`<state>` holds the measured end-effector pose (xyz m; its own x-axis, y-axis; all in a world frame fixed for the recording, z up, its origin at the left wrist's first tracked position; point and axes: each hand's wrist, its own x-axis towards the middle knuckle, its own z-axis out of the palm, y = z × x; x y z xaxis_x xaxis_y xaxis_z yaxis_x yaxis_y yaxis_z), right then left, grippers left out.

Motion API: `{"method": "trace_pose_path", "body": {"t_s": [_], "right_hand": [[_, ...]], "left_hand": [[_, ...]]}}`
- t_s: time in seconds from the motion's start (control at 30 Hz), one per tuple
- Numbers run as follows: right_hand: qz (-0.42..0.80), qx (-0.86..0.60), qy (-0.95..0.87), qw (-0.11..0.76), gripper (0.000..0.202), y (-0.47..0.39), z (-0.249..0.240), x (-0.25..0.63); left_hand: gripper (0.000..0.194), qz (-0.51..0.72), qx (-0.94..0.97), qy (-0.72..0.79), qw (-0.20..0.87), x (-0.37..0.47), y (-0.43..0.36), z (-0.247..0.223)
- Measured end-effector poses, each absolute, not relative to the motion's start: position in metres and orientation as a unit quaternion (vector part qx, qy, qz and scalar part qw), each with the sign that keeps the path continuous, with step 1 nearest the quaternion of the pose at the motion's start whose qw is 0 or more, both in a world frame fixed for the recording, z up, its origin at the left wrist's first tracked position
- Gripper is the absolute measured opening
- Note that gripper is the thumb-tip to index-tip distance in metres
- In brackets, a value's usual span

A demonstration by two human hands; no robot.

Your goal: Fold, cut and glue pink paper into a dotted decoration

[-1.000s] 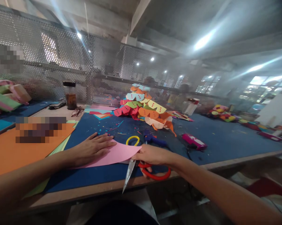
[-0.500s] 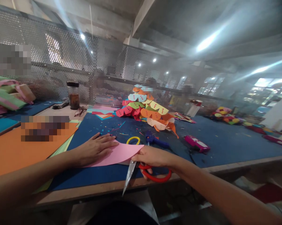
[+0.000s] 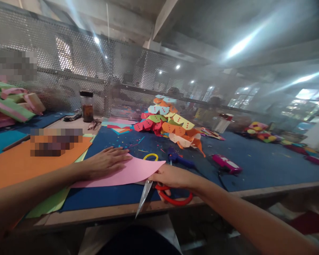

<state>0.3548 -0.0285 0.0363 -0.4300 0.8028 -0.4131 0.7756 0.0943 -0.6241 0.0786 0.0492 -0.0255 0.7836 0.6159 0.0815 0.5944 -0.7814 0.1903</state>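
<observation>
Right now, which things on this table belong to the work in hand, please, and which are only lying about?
In use:
- pink sheet, under the left hand
- red-handled scissors, in the right hand

Apparently just lying about, untouched by either hand:
- blue glue gun
- magenta tool
- lidded jar
- pile of paper shapes

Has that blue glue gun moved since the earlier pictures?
No: judged against the magenta device, the blue glue gun lies in the same place; only the view has shifted.
</observation>
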Motion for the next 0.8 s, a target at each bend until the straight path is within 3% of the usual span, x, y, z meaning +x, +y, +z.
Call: {"method": "trace_pose_path", "body": {"t_s": [0.8], "right_hand": [[0.404,-0.517,-0.755,0.016,0.033,-0.027,0.034,0.355]], "left_hand": [[0.051,0.112,0.936,0.332,0.036,0.086,0.045,-0.036]]}}
